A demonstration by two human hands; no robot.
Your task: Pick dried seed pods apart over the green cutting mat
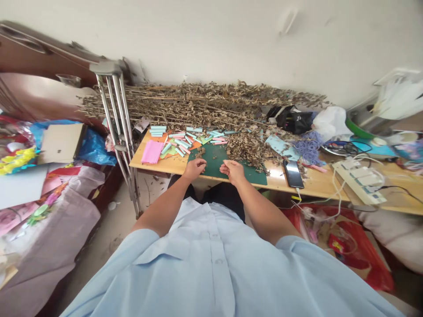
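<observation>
I'm leaning over a wooden table (158, 164) with both forearms reaching forward, my light blue shirt (211, 264) filling the bottom of the view. My left hand (194, 169) is resting at the near edge of a green cutting mat (211, 160), its fingers curled inward. My right hand (233, 171) is sitting on the same edge just beside it, also curled. Both hands are partly closed, but I can't tell whether either one is pinching anything — the fingertips are too small and hidden to show.

A heap of crumbled dried leaves (246, 147) is lying across the far right of the mat, just ahead of my right hand, and a smaller scatter of leaf bits (200, 152) is sitting ahead of my left. Long dried leafy stems (198, 105) are stretching along the back of the table against the wall. To the left of the mat, pale blue and pink paper strips (180, 143) are lying in a loose spread beside a pink paper stack (152, 152). Farther right, a smartphone (293, 174) is lying on the table near a white power strip (358, 181) — and metal crutches (117, 132) are leaning against the table's left end.
</observation>
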